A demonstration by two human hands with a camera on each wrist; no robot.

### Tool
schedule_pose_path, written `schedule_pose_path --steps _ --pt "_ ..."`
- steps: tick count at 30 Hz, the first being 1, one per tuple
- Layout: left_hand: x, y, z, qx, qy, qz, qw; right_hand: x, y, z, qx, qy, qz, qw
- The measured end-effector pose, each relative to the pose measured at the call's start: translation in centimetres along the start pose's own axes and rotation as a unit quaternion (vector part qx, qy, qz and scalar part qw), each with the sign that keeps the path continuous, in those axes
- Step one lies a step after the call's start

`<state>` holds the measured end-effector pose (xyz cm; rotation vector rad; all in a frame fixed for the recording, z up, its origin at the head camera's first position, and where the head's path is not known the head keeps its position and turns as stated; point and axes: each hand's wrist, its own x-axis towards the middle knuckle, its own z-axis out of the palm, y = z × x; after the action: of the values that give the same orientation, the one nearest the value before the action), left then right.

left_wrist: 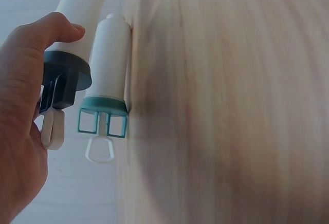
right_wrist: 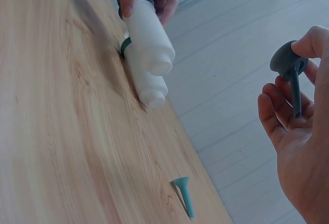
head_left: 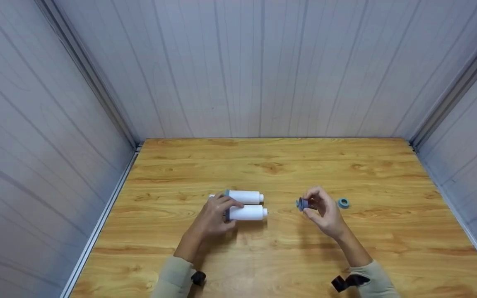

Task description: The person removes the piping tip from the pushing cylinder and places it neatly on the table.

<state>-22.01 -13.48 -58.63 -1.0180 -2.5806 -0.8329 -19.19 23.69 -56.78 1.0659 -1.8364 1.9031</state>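
My left hand (head_left: 215, 215) grips a white syringe-like tube (head_left: 246, 212) near its dark collar, with the narrow tip pointing right. In the left wrist view the tube's dark finger loops (left_wrist: 64, 88) and pale plunger handle (left_wrist: 53, 129) show below the collar. A second white tube (head_left: 244, 197) with a teal collar lies on the table just behind it, its clear handle ring (left_wrist: 100, 149) visible. My right hand (head_left: 325, 215) pinches a dark grey funnel-shaped piece (right_wrist: 288, 62) between thumb and fingers, its thin stem (right_wrist: 295, 95) running toward the palm.
A teal funnel-shaped piece (head_left: 343, 203) is on the wood-grain table (head_left: 271, 165), to the right of my right hand. Pale panel walls (head_left: 238, 70) enclose the back and both sides. Black wrist straps (head_left: 348, 282) sit over the sleeves.
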Motion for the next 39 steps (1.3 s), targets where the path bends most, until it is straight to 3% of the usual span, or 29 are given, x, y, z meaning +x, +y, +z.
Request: schedule_pose_path --steps 5,14,28,39 --pt "-0.31 -0.31 0.13 0.008 -0.029 -0.026 0.9992 -0.05 -0.1 0.07 -0.012 0.001 0.018 1.0" --pt "-0.73 -0.52 0.26 0.016 -0.051 -0.033 0.998 -0.16 -0.24 0.29 -0.019 0.009 0.036 0.999" --pt "-0.8 -0.74 0.27 0.035 -0.099 -0.06 0.9927 -0.23 -0.05 0.27 -0.012 0.003 0.016 1.0" --pt "-0.8 -0.81 0.29 0.036 -0.099 -0.056 0.9928 -0.39 0.12 0.34 -0.015 0.004 0.02 1.0"
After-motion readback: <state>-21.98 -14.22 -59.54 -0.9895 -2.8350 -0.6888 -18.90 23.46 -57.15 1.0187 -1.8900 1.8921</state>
